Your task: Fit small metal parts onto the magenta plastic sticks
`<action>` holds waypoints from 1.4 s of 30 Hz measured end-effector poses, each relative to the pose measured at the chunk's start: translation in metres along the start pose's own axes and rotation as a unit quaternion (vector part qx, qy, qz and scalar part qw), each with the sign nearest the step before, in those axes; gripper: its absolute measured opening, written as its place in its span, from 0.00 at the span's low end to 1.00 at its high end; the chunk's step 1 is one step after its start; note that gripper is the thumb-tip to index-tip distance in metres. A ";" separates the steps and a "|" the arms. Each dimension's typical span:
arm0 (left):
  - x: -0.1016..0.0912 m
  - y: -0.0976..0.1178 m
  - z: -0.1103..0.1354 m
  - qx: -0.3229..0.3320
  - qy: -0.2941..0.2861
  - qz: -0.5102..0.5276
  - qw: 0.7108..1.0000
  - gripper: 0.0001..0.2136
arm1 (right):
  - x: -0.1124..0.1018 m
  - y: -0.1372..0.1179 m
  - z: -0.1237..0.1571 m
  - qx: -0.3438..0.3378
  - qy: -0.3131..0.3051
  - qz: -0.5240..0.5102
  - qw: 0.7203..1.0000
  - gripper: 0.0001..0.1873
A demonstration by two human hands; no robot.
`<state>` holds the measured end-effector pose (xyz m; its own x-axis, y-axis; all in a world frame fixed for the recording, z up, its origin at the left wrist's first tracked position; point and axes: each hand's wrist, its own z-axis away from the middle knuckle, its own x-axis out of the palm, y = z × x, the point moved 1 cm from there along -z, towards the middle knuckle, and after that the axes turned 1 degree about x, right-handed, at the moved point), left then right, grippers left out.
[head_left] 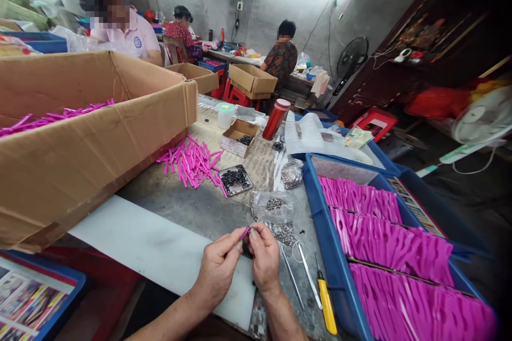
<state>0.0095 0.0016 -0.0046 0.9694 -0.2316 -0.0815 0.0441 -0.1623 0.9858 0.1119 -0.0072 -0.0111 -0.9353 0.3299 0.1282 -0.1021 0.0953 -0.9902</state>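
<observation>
My left hand (218, 265) pinches a small magenta plastic stick (245, 233), of which only a short end shows between the fingers. Close against it, my right hand (264, 258) has thumb and forefinger together at the tip of the same stick; any small part in them is hidden. Both hands are over the right end of a white board (164, 256). Just beyond them lies a clear bag of small metal parts (275, 204). Further off are a square tray of black pieces (236, 180) and a pile of magenta sticks (191, 162).
A large cardboard box (92, 160) stands at left. On the right, a blue crate (334, 272) holds rows of magenta pieces. A yellow screwdriver (327, 303) and metal tools lie by my right hand. A red flask (276, 119) stands further back. Several people sit beyond.
</observation>
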 end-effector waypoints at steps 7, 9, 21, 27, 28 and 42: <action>0.001 -0.002 0.001 0.011 -0.001 0.000 1.000 0.13 | 0.000 0.002 0.001 -0.008 0.003 0.021 1.000 0.13; 0.001 -0.002 0.001 0.012 0.002 0.002 1.000 0.13 | 0.000 0.002 0.000 -0.004 -0.007 0.017 1.000 0.16; 0.000 -0.003 0.001 -0.002 -0.005 0.001 1.000 0.13 | -0.001 0.001 0.001 -0.004 0.002 0.027 1.000 0.15; 0.000 -0.003 0.001 -0.001 -0.005 -0.004 1.000 0.13 | 0.000 0.001 0.001 -0.003 0.006 0.009 1.000 0.11; 0.000 -0.002 0.001 0.004 -0.004 -0.008 1.000 0.13 | 0.000 0.001 0.001 -0.002 0.008 0.008 1.000 0.10; 0.000 0.001 0.000 0.013 0.006 -0.010 1.000 0.13 | 0.000 0.005 0.001 0.001 0.007 -0.011 1.000 0.07</action>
<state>0.0099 0.0016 -0.0036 0.9710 -0.2171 -0.0999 0.0578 -0.1921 0.9797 0.1113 -0.0075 -0.0161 -0.9281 0.3403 0.1509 -0.1234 0.1011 -0.9872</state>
